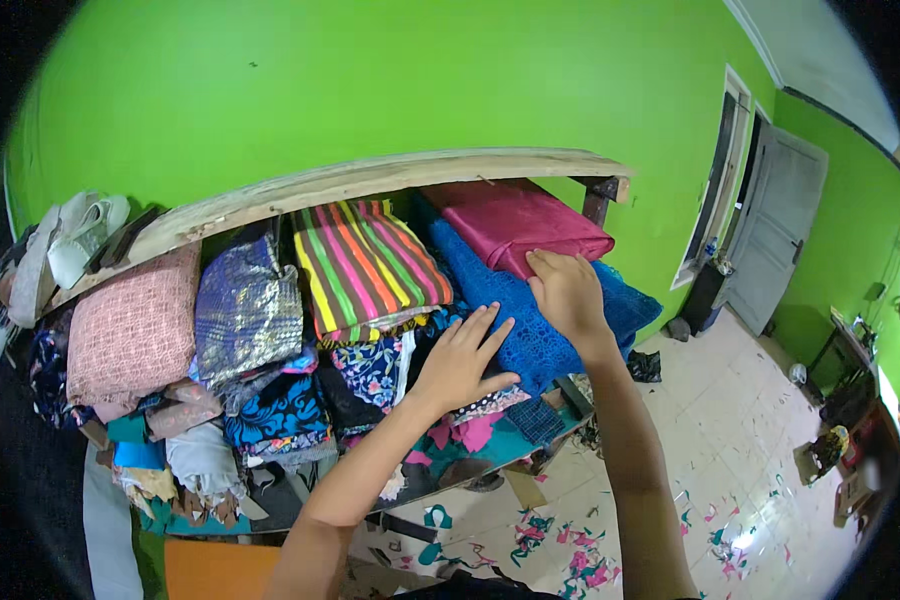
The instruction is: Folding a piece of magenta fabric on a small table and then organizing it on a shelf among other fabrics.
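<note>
Glossy magenta bundle point(520, 215) lying on top of a folded blue lace fabric point(530, 330).
Above the lace fabric, right hand point(567, 295) with fingers on the magenta bundle's front edge; impossible to tell whether grasping or just resting. At the lace fabric's left edge, left hand point(460, 358) released, fingers spread, back upward; contact unclear. Farther left of the lace fabric, in order: striped fabric point(370, 265), silvery-blue fabric point(245, 300), pink textured fabric point(135, 325). Below the lace fabric, bright scraps point(595, 577) on a tiled floor point(690, 430).
</note>
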Available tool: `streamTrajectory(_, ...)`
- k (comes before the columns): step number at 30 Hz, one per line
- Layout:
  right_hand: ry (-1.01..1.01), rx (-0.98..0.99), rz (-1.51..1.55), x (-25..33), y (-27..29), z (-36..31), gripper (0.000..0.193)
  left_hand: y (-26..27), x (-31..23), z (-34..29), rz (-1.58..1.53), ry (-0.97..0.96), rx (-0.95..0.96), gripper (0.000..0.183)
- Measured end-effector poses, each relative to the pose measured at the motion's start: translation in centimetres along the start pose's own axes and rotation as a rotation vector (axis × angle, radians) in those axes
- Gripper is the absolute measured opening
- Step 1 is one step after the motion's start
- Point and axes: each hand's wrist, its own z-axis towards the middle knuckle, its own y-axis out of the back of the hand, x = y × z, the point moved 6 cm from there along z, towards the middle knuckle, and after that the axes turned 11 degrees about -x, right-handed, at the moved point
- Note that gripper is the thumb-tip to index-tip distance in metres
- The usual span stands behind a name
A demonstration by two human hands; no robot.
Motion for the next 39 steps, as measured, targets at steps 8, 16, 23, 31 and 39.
streamTrajectory(8, -0.001, -0.023, 0.041, 5.7, 3.2, -2.7, 0.039, 7.6, -0.6, -3.6, 0.384, 0.000, -0.103, 0.053)
streamTrajectory(16, 0.058, -0.009, 0.232, 11.3, 2.9, -4.5, 0.039, 13.8, 1.2, -6.3, 0.644, 0.088, -0.164, 0.049)
streamTrajectory(23, 0.079, 0.014, 0.195, 14.2, 0.8, -2.7, 0.067, 13.3, 3.3, -5.2, 0.899, -0.017, -0.055, 0.056)
streamTrajectory(31, 0.054, -0.004, 0.077, 16.9, -4.8, -0.6, 0.082, 12.8, 6.7, -3.7, 0.947, -0.130, -0.181, 0.049)
streamTrajectory(39, 0.135, -0.163, 0.139, 14.5, -5.5, 3.3, 0.049, 13.1, 8.6, 0.2, 0.793, -0.121, -0.199, 0.025)
